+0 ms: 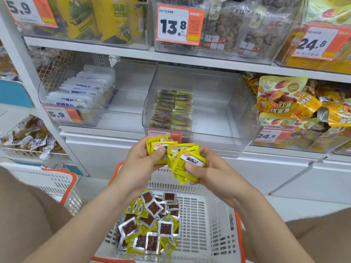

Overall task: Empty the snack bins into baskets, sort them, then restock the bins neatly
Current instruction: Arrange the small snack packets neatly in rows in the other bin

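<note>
Both hands hold a fan of small yellow snack packets (175, 152) above a white basket (205, 215) with an orange rim. My left hand (141, 160) grips the left part of the stack, thumb on top. My right hand (207, 168) pinches the right packets, thumb on a white label. More yellow and silver packets (152, 223) lie loose in the basket's left half. On the shelf behind, a clear bin (209, 111) holds two neat rows of the same packets (172, 109) at its left side.
A clear bin (129, 92) to the left holds a row of white packets (81, 90). A bin of orange-yellow sweet potato bags (303, 107) stands at the right. A second white basket (49, 181) sits at the lower left. Upper shelf bins carry price tags.
</note>
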Demonstrator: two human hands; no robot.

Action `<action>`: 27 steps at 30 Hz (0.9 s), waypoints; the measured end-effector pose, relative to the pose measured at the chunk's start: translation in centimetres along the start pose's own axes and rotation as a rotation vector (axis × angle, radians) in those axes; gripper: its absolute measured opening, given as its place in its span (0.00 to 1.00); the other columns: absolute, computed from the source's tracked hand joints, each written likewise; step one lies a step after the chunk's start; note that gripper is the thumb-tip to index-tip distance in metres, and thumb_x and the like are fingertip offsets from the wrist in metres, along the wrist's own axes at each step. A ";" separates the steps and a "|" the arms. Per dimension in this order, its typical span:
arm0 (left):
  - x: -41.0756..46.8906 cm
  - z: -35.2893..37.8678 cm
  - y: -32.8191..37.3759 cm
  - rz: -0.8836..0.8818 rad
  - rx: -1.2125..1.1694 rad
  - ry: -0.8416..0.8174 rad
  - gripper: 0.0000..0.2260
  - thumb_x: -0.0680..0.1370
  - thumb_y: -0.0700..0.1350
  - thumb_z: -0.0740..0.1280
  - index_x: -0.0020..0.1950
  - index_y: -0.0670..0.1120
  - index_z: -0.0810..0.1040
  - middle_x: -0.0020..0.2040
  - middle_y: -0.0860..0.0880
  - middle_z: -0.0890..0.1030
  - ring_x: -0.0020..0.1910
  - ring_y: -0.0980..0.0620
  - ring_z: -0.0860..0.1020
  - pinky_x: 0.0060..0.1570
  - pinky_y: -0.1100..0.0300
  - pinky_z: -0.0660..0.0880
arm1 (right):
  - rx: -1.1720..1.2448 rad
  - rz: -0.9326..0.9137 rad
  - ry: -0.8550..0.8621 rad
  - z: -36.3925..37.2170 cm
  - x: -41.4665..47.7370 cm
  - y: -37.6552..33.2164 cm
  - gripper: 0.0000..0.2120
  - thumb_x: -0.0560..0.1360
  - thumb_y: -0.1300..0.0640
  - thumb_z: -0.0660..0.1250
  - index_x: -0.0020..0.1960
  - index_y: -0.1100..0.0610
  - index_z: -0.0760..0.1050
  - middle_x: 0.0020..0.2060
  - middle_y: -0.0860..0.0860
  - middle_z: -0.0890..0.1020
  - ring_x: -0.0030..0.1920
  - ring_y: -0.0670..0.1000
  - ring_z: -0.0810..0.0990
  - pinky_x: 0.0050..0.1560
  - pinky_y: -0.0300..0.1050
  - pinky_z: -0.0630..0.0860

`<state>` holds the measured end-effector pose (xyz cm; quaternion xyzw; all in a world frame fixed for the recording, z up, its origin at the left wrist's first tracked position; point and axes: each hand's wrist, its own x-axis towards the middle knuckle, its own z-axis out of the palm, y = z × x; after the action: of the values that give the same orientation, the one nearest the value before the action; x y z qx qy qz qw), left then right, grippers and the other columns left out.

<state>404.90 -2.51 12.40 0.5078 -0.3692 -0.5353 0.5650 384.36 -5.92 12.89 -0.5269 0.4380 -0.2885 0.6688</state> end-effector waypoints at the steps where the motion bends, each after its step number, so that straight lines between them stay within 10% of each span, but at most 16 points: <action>1: -0.1 0.4 -0.1 -0.013 -0.101 0.012 0.10 0.82 0.34 0.66 0.62 0.44 0.79 0.52 0.42 0.86 0.48 0.45 0.85 0.47 0.54 0.82 | 0.024 0.027 -0.003 0.6 0.2 0.4 0.17 0.81 0.62 0.70 0.68 0.55 0.71 0.60 0.58 0.84 0.53 0.58 0.85 0.48 0.52 0.78; 7: 0.3 0.3 -0.1 -0.221 -0.372 -0.069 0.20 0.74 0.35 0.72 0.67 0.40 0.79 0.57 0.38 0.85 0.49 0.43 0.86 0.50 0.51 0.85 | 0.170 0.011 -0.046 0.8 0.7 0.7 0.20 0.81 0.66 0.68 0.71 0.57 0.72 0.59 0.57 0.85 0.51 0.55 0.84 0.49 0.49 0.76; 19: 1.1 -1.3 1.2 -0.119 0.016 -0.046 0.13 0.85 0.38 0.65 0.69 0.38 0.76 0.65 0.37 0.81 0.61 0.39 0.83 0.64 0.44 0.79 | -0.228 -0.120 0.091 -1.4 0.4 -0.5 0.14 0.82 0.61 0.70 0.64 0.49 0.79 0.52 0.52 0.88 0.53 0.64 0.83 0.47 0.49 0.77; 27: -0.5 1.8 0.1 -0.011 -0.110 -0.080 0.15 0.76 0.42 0.66 0.63 0.43 0.75 0.55 0.38 0.83 0.53 0.41 0.78 0.55 0.45 0.72 | 0.393 -0.030 0.027 3.0 0.2 0.5 0.17 0.81 0.56 0.67 0.66 0.64 0.77 0.54 0.57 0.86 0.50 0.55 0.85 0.46 0.46 0.80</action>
<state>403.15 -2.38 12.97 0.4562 -0.3588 -0.5776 0.5740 387.05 -4.60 12.58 -0.3888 0.3742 -0.3853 0.7486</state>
